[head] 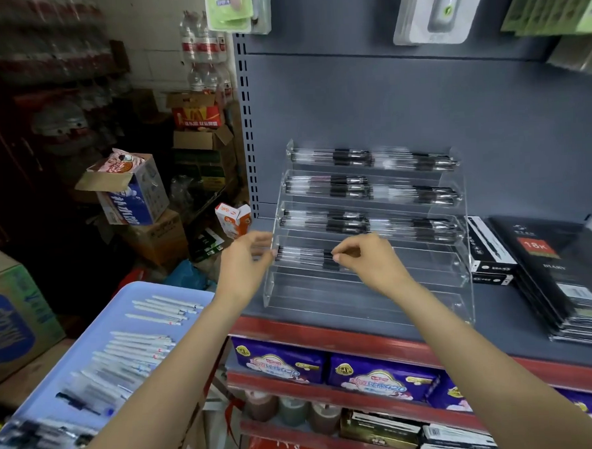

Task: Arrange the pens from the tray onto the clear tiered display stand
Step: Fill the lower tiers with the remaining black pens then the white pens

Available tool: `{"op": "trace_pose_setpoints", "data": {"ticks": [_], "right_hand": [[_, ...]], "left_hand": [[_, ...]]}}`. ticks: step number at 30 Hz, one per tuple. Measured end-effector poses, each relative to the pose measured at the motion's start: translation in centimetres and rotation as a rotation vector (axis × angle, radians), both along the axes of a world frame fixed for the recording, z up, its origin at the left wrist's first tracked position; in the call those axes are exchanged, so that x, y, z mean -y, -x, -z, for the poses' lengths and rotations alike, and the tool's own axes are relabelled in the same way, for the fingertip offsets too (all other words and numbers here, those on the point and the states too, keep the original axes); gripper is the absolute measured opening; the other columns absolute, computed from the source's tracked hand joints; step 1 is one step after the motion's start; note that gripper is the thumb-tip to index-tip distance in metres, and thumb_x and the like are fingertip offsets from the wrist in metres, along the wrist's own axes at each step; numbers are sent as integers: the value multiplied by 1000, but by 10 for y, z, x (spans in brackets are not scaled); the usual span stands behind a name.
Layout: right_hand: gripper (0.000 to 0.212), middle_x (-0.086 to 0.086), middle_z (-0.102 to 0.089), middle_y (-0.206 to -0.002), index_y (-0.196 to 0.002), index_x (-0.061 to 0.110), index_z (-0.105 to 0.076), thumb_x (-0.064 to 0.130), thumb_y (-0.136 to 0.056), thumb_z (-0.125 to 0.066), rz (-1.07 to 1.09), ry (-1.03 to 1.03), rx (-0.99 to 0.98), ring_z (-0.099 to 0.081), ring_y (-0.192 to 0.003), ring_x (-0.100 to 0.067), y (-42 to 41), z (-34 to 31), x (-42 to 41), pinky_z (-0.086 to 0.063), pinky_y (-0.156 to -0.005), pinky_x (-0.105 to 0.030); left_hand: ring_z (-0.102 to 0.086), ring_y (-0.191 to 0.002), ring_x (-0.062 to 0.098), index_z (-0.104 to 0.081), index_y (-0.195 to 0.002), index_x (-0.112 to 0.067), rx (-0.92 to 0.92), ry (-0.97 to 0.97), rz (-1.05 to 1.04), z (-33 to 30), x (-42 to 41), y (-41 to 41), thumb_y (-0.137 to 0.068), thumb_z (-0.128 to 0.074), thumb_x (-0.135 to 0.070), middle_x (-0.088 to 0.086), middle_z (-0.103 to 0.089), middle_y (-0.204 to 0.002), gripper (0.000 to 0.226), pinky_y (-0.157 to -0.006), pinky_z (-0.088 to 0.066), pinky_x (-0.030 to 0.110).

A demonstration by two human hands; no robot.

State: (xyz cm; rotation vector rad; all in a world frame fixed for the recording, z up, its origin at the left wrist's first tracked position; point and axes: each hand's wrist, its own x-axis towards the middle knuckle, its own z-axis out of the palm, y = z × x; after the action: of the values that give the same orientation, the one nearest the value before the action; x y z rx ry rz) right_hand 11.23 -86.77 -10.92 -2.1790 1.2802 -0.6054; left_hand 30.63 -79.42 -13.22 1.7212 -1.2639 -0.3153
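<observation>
Pens (306, 254) we're handling lie on the fourth tier down of the stand (461, 270), centre of frame, left half of that tier. Our left hand (245, 261) is at their left end by the stand's side wall, fingers curled; whether they actually pinch the pen tips we cannot tell, it's blurred. Our right hand (368, 258) is at the black grip end, fingers pinched on the pens there.

Stand sits on the grey shelf (498, 313) at centre. Top three tiers each carry pens in two groups, left and right. Fourth tier has pens on its left half only. The lower tiers look bare through the clear plastic.

Tray (147, 294), pale blue, is at lower left of frame. More pens on it: white ones (139, 345) in loose rows across the middle, darker ones (42, 440) piled at its near edge, blurred.

Right of the stand on the same shelf: a black box (488, 248) just beside it, then a stack of black notebooks (571, 278). Below the shelf's red edge, purple packs (281, 359). Cardboard boxes (138, 194) piled at upper left.
</observation>
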Motion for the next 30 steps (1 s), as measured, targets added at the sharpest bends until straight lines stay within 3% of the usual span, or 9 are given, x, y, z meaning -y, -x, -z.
{"op": "trace_pose_setpoints", "data": {"ticks": [3, 10, 14, 16, 19, 21, 24, 27, 30], "right_hand": [[14, 5, -69, -94, -97, 16, -72, 16, -88, -62, -19, 66, 48, -57, -82, -6, -20, -1, -19, -37, -66, 2], [18, 1, -70, -103, -100, 13, -71, 12, -90, -57, -132, -38, 134, -56, -86, -4, -109, 20, -105, -37, -73, -7], [22, -2, -67, -111, -108, 11, -68, 12, -91, -56, -232, -161, 48, -60, -92, -10, -171, 62, -165, -34, -65, 3], [24, -5, -65, -117, -111, 8, -66, 11, -91, -53, -286, -235, -8, -62, -102, -17, -198, 87, -192, -38, -74, -5], [27, -15, -60, -124, -119, 8, -60, 11, -95, -48, -317, -343, -98, -56, -112, -27, -231, 123, -227, -42, -97, -31], [33, -14, -52, -135, -129, 9, -53, 12, -97, -47, -321, -373, -162, -50, -122, -28, -247, 144, -245, -38, -104, -36], [41, -11, -43, -142, -138, 13, -43, 18, -98, -48, -308, -382, -275, -48, -124, -29, -264, 172, -264, -37, -105, -38], [43, -15, -44, -135, -136, 14, -45, 20, -95, -55, -281, -348, -372, -49, -120, -33, -275, 192, -272, -41, -102, -43], [41, -15, -48, -126, -131, 13, -49, 20, -92, -60, -253, -320, -433, -50, -115, -33, -281, 203, -272, -43, -98, -44]], "left_hand": [[-58, -87, 6, -63, -112, -14, 33, 17, 11, 0, -16, -8, -87, -63, -13, -3, -65, -97, 25, -73, -41, 9], [-61, -82, 15, -62, -108, -20, 52, -109, -43, 40, -103, -76, -93, -55, -21, 0, -67, -94, 16, -68, -43, 23], [-60, -80, 17, -62, -109, -19, 42, -213, -85, 82, -173, -138, -94, -53, -20, 5, -69, -98, 18, -65, -42, 23], [-59, -81, 17, -62, -111, -17, 45, -292, -95, 103, -209, -170, -94, -52, -19, 5, -68, -101, 19, -64, -41, 22], [-62, -91, 24, -64, -112, -9, 74, -423, -84, 129, -252, -211, -94, -51, -10, 10, -67, -109, 23, -74, -45, 28], [-62, -98, 30, -63, -114, -5, 124, -506, -53, 143, -273, -231, -93, -49, -6, 13, -65, -115, 25, -81, -46, 33], [-57, -110, 31, -56, -126, -6, 210, -590, 29, 159, -294, -248, -94, -48, -8, 15, -58, -126, 32, -89, -43, 34], [-35, -136, 23, -41, -139, -11, 312, -672, 154, 173, -302, -255, -98, -41, -15, 8, -37, -148, 42, -107, -29, 29], [-23, -142, 17, -33, -144, -16, 408, -677, 188, 185, -304, -260, -99, -39, -19, 1, -25, -154, 45, -113, -20, 26]]}}
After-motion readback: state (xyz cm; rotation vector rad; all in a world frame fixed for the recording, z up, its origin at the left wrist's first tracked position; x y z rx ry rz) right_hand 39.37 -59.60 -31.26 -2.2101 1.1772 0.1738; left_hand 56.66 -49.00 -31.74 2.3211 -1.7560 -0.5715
